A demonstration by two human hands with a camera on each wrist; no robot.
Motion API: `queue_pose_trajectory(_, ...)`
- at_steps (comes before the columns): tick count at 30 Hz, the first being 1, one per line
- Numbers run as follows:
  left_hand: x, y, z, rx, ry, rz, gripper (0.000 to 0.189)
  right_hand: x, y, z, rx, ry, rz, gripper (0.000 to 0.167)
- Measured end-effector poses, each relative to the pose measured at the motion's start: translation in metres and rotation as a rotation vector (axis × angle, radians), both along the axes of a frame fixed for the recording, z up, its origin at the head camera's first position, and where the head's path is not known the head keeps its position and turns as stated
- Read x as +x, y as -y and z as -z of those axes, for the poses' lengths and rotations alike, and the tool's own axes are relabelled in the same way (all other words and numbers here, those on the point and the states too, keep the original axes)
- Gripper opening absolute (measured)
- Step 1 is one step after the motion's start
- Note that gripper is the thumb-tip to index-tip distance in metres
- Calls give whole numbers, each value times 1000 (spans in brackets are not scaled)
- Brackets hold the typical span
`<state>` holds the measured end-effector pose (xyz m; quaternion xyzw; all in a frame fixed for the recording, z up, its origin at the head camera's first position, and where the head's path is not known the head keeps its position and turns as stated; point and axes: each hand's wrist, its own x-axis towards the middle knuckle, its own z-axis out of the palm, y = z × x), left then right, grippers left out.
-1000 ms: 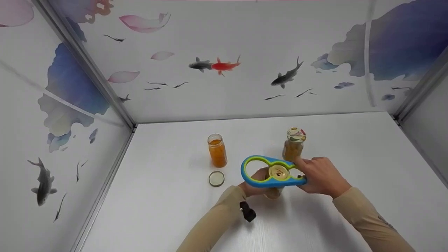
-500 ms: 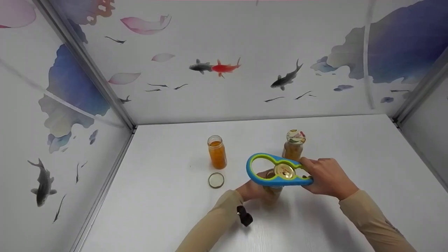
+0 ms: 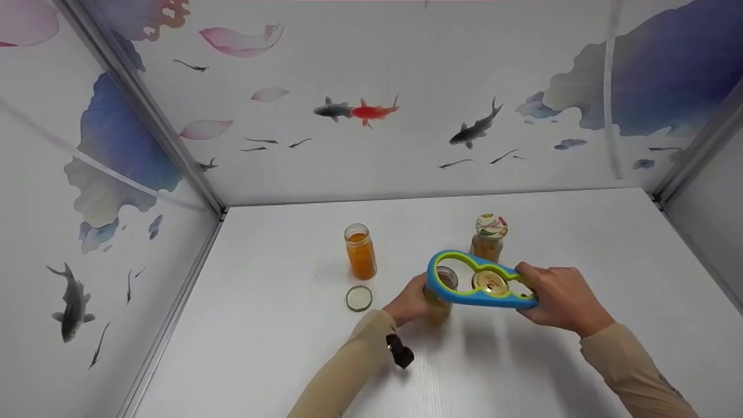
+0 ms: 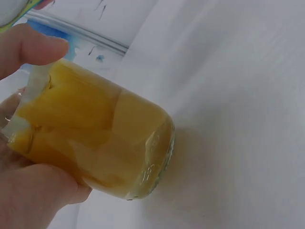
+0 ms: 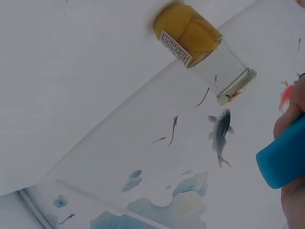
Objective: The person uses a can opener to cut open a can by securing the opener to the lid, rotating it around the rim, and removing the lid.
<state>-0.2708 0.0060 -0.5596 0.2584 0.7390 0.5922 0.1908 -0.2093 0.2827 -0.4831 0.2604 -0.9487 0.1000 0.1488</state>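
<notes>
My left hand (image 3: 408,302) grips an uncapped glass jar (image 3: 439,313) of yellow fruit pieces in pale liquid. In the left wrist view the fingers and thumb wrap this jar (image 4: 95,129) near its mouth, and its base is close over the table. My right hand (image 3: 562,297) holds the end of a blue and green jar opener (image 3: 482,299) that has several rings. A gold lid (image 3: 490,283) sits in the opener's middle ring, to the right of the jar's mouth. The opener's large ring overlaps the jar's mouth in the head view.
An uncapped jar of orange contents (image 3: 361,258) stands at the back left, with a loose lid (image 3: 359,298) lying in front of it. Behind the opener stands a jar with a patterned lid (image 3: 489,241). Fish-painted walls (image 3: 406,162) border the white table (image 3: 261,325).
The opener and gold lid have moved right, off the jar in my left hand. The jar and left hand have shifted slightly left, and the jar's open mouth now shows.
</notes>
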Motion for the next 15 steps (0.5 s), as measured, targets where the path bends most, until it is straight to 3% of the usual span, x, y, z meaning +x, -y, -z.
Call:
queue_pose_trajectory(3,-3,2,0,-6,-11,-29,69,1,-4,2,-6,0,18,51)
queue_pose_trajectory(8,-9,6,2,24,48,-74,71,2,-9,8,-3,17,49,48)
queue_pose_trajectory(15,-16,7,3,-14,95,-206,71,4,-14,15,-9,48,77,48)
